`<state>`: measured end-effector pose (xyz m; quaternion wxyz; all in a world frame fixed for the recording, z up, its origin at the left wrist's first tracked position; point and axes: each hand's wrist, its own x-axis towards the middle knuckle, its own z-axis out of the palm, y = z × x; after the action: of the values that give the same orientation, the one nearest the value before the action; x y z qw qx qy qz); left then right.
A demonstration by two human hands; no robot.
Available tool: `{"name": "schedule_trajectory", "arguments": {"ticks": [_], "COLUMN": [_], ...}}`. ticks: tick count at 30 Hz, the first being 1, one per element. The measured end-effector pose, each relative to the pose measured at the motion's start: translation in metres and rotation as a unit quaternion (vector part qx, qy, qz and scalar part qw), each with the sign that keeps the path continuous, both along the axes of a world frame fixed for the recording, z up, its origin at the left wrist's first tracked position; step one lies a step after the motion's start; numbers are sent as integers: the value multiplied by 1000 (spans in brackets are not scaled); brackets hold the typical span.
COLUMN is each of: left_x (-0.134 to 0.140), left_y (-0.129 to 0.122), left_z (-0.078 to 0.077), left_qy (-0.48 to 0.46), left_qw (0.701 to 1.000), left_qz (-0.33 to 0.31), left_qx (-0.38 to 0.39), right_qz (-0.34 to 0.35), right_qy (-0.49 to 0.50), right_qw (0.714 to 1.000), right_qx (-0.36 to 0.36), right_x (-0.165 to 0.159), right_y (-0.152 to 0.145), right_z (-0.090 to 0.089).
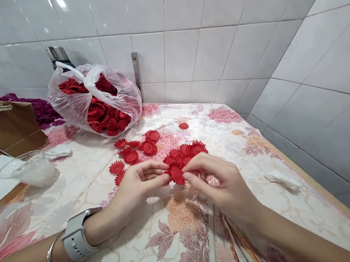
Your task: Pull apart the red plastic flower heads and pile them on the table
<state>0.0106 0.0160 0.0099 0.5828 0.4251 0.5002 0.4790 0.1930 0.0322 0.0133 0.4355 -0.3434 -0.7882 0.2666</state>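
Between my two hands is a red artificial flower head with pointed petals, held a little above the table. My left hand pinches its left edge between thumb and fingers. On the other side, the thumb and forefinger of my right hand grip its right edge. Loose red flower heads lie just beyond my hands, some heaped behind the held one. Under my right forearm, several thin wire stems and strips run toward the near edge; the arm hides part of them.
A knotted plastic bag full of red flower heads stands at the back left, before a metal-topped bottle. Purple flowers, a cardboard box and a clear cup are left. A crumpled white tissue lies right. Tiled walls bound the table.
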Motion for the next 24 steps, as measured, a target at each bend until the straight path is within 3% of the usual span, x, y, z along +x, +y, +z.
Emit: {"name": "schedule_trajectory", "arguments": {"ticks": [5, 8, 14, 24], "left_x": [-1, -1, 0, -1], "left_y": [-4, -6, -6, -7], "left_z": [-3, -3, -2, -5], "left_qy": [29, 35, 37, 31], "left_qw": [997, 996, 995, 995], "left_qz": [-52, -62, -64, -73], "left_qx": [44, 52, 59, 68], "right_qz": [61, 81, 92, 93], "right_qy": [44, 82, 140, 154], "right_qw": [976, 952, 938, 922], "right_qx": [-207, -285, -304, -343], "right_x": [-5, -4, -4, -3], "right_y": [-2, -1, 0, -2], "right_z": [-7, -8, -7, -7]}}
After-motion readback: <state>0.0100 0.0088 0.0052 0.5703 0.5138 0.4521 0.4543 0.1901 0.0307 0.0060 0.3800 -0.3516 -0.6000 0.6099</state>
